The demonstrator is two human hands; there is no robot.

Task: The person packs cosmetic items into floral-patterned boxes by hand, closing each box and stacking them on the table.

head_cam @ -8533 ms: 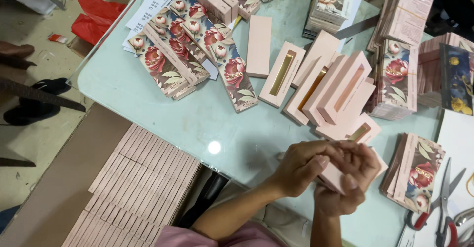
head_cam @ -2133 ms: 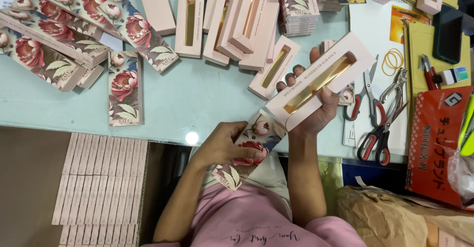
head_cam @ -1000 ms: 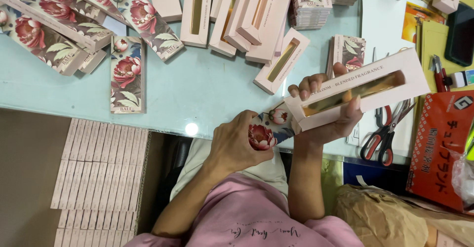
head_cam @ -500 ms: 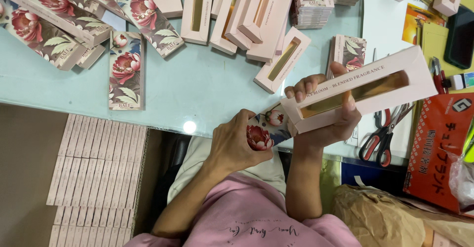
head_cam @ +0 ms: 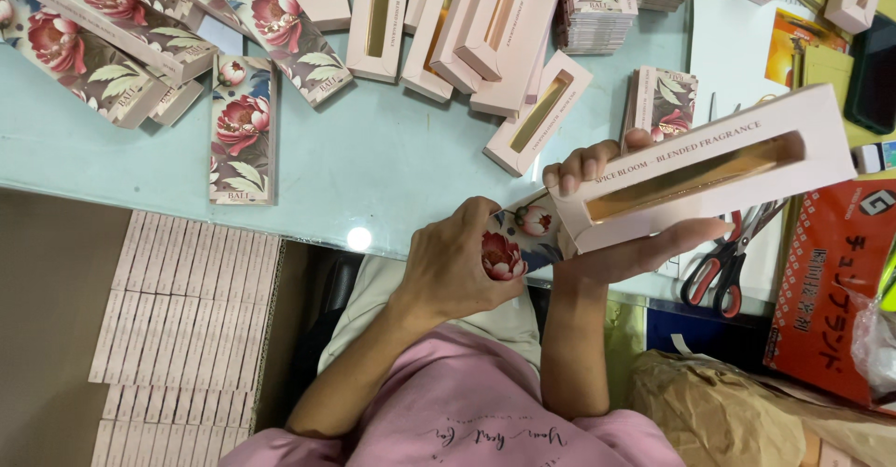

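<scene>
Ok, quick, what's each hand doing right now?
Left hand: closed on a floral sleeve.
Right hand: closed on a pink window box, held above the table edge.

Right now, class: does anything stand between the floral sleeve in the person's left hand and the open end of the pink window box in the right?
Nothing visible does. The left hand holds the floral sleeve right against the near end of the pink window box, which the right hand grips; the right fingertips rest on the box's top, beside the opening.

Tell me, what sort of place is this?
Probably a small packing workbench. Pink window boxes and floral sleeves lie in batches on the pale table, flat pink cartons fill a carton beside it, and scissors lie at hand.
</scene>
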